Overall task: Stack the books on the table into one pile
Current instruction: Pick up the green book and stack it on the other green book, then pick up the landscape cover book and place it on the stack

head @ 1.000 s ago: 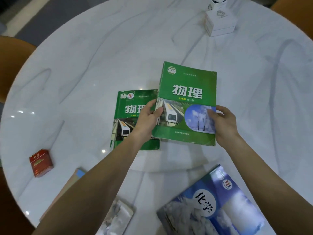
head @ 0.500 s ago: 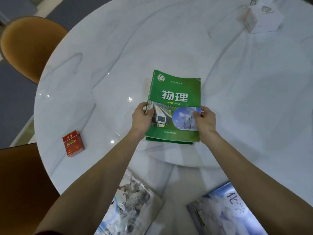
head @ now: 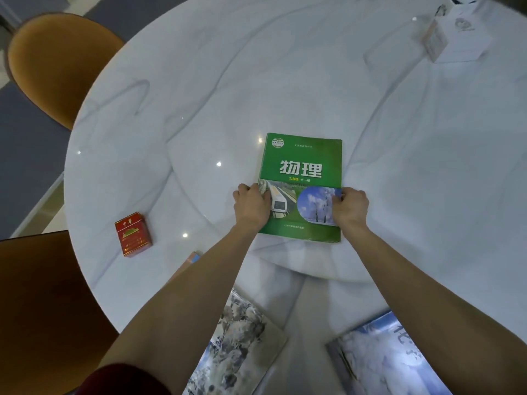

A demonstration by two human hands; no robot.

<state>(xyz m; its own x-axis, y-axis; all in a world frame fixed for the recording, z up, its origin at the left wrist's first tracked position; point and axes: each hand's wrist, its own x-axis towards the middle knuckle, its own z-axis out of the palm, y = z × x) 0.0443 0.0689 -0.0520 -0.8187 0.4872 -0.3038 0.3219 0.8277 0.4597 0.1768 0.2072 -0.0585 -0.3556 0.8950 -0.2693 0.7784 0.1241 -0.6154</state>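
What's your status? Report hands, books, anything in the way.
Left hand and right hand each grip a side of the green book, flat on the table. Two books unstacked near the edge. Nothing in the way.

Two bare forearms reach from the near edge toward the far side, almost parallel. The left hand (head: 252,208) and the right hand (head: 350,208) sit level with each other, fingers curled inward, knuckles up, thumbs toward each other.

Dining room: marble table (head: 285,81), chairs (head: 54,67)
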